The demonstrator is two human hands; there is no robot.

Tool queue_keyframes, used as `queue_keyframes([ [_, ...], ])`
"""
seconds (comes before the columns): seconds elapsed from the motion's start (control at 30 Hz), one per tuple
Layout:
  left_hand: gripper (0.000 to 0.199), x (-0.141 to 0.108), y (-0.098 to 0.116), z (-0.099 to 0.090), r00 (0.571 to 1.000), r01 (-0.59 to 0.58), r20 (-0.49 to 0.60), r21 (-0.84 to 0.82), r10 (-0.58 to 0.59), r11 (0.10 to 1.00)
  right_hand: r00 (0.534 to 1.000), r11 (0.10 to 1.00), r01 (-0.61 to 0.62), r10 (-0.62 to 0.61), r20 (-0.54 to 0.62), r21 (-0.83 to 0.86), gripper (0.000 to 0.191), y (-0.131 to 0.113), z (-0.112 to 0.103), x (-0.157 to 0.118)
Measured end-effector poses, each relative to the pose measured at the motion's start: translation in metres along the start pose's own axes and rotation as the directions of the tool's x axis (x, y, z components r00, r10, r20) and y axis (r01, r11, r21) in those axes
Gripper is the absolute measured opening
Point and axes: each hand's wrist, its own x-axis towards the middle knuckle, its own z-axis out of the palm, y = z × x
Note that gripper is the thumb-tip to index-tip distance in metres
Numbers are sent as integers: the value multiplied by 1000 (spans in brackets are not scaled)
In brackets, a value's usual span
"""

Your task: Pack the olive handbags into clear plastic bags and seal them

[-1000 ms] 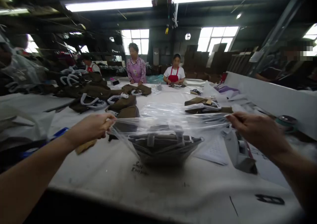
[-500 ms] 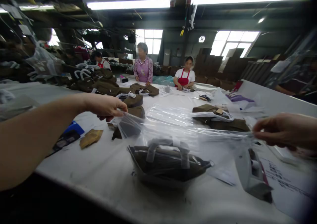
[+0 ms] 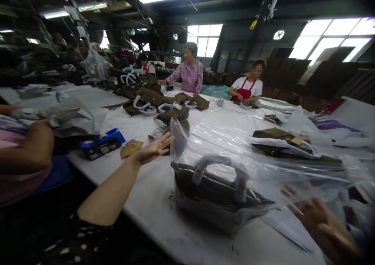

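Note:
An olive-brown handbag (image 3: 216, 191) with white-wrapped handles lies on the white table (image 3: 152, 191), inside a clear plastic bag (image 3: 258, 152). The bag's film spreads far to the right, and one corner (image 3: 178, 136) stands up at its left. My left hand (image 3: 154, 150) is spread open in the air, just left of that corner and touching nothing. My right hand (image 3: 319, 222) sits at the lower right, blurred, with the film over its fingers. Whether it grips the film is hidden.
A blue-and-black tray (image 3: 102, 144) and a tan packet (image 3: 131, 148) lie left of my hand. Olive bags with white handles (image 3: 146, 99) are piled further along. Co-workers (image 3: 190, 73) stand beyond the table. Another person's arm (image 3: 29, 152) shows at the far left.
My left hand has let go of the film and spread open. My right hand has dropped lower, under the film. The view has swung, and the handbag looks nearer.

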Motion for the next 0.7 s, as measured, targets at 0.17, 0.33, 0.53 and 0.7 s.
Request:
queue_keyframes([
  [0.17,53,26,-33,49,987,-60,-158,-129,39,990,971,981,-87,123,-207,176,31,-4,32,13],
  [0.33,45,32,-33,62,952,55,-298,-71,-74,996,934,932,-96,206,-292,349,30,-2,36,14],
  [0.53,31,93,-10,54,930,194,-319,10,-181,981,881,825,-238,405,-244,512,14,-39,50,81],
  [0.7,28,114,54,49,951,34,-308,42,-19,999,937,844,-61,233,-261,533,16,-83,36,110],
])
